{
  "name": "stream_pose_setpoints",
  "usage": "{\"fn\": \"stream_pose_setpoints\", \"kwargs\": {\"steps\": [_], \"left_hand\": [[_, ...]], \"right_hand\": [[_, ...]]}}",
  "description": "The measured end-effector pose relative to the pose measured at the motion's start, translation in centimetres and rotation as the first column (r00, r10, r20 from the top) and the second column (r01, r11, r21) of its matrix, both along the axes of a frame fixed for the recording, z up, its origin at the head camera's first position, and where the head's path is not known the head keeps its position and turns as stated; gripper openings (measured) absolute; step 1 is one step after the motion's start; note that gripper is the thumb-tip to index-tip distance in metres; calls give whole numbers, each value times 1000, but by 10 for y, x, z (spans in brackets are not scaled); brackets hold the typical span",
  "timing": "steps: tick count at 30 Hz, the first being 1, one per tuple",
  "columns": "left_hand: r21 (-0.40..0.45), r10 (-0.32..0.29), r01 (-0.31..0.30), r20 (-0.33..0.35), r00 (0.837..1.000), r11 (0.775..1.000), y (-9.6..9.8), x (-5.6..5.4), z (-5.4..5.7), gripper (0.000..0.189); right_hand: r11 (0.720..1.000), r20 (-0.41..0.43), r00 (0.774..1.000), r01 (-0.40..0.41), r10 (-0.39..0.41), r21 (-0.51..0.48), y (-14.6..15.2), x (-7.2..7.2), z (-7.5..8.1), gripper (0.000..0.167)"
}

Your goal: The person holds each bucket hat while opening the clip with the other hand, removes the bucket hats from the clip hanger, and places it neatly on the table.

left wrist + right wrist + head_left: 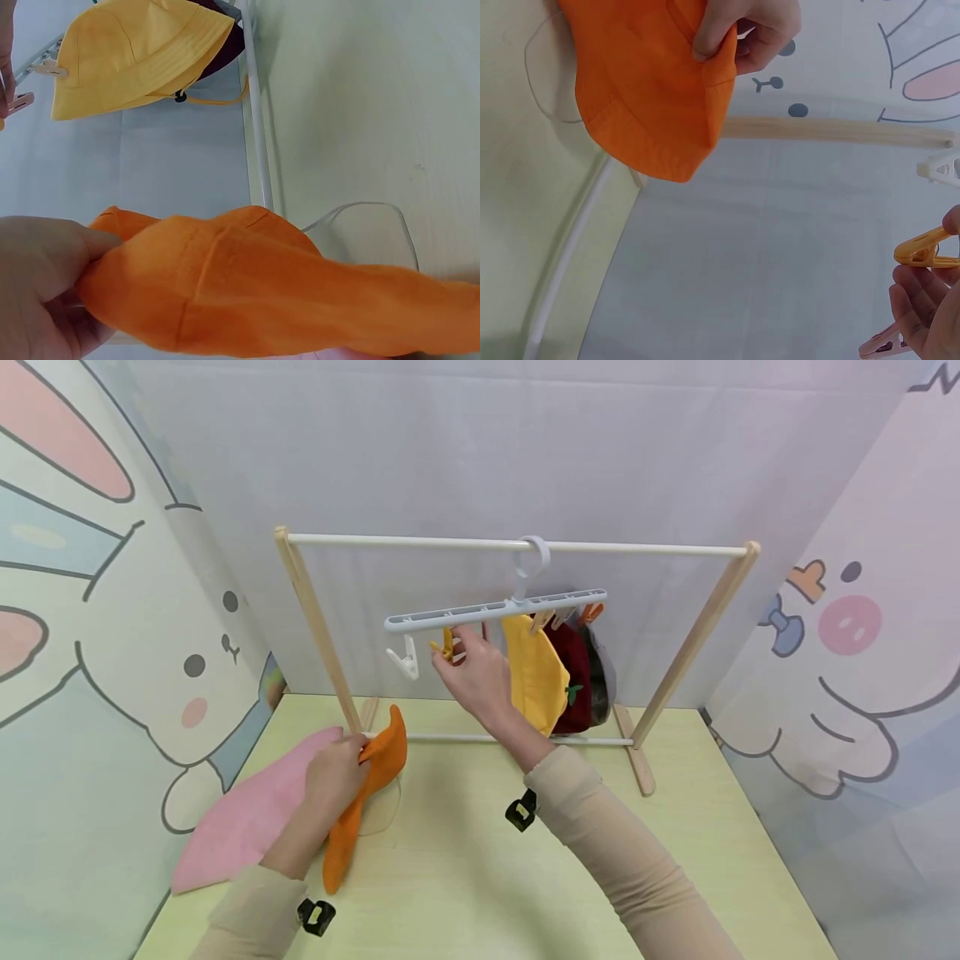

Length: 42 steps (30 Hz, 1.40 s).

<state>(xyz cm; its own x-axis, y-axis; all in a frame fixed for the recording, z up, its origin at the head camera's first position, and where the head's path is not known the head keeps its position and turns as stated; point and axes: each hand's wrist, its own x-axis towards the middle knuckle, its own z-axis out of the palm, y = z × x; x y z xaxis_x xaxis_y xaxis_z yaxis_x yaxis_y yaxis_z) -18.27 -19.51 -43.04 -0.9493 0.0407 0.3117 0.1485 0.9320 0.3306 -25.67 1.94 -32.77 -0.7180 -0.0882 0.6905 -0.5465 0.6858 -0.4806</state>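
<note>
Left hand (761, 34) has a soft orange fabric hat (645, 90) pinched by its edge, with a thin pale looped cord (527, 75) next to it over the pale yellow-green tabletop (517, 210). Right hand's (937, 319) got a yellow plastic clip (910, 250), with a white plastic clip (939, 168) to the left and a pale pink plastic clip (876, 347) to the right. Far side of the hat: light wooden post (840, 130), slim white rod (574, 245).

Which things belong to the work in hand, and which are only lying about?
In the work:
orange cloth hat, in the left hand
yellow plastic clip, in the right hand
pale blue plastic hanger
white-railed wooden rack
yellow cloth hat, already hung

Not in use:
pink cloth item on the pale yellow table, perhaps for later
cartoon-printed wall, background only
</note>
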Motion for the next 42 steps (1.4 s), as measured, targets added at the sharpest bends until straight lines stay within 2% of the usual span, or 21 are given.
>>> {"fn": "stream_pose_setpoints", "kwargs": {"steps": [8, 12, 19, 25, 33, 37, 42], "left_hand": [[56, 72, -74, 28, 997, 996, 10, -2, -9, 17], [73, 82, -84, 31, 996, 994, 15, -3, -17, 13], [74, 48, -47, -15, 999, 996, 25, -5, -33, 9], [67, 25, -26, 21, 999, 997, 33, -5, -40, 13], [32, 15, -15, -12, 1000, 999, 44, -4, -51, 14], [36, 17, -17, 19, 1000, 999, 49, -3, -57, 14], [107, 27, -37, 100, 995, 994, 54, -2, -63, 13]], "right_hand": [[1000, 10, 1000, -6, 6, -9, 0, 0, 0, 21], [1000, 14, 1000, -1, 1, -7, 0, 1, 1, 21], [1000, 14, 1000, 3, -3, -10, 1, 1, 1, 20], [1000, 17, 1000, 4, -4, -5, 1, 2, 1, 21], [1000, 12, 1000, -6, 6, -8, 1, 2, 0, 22], [1000, 5, 1000, -5, 5, -7, 0, 1, 0, 22], [1000, 0, 1000, -2, 2, -7, 1, 2, 0, 20]]}}
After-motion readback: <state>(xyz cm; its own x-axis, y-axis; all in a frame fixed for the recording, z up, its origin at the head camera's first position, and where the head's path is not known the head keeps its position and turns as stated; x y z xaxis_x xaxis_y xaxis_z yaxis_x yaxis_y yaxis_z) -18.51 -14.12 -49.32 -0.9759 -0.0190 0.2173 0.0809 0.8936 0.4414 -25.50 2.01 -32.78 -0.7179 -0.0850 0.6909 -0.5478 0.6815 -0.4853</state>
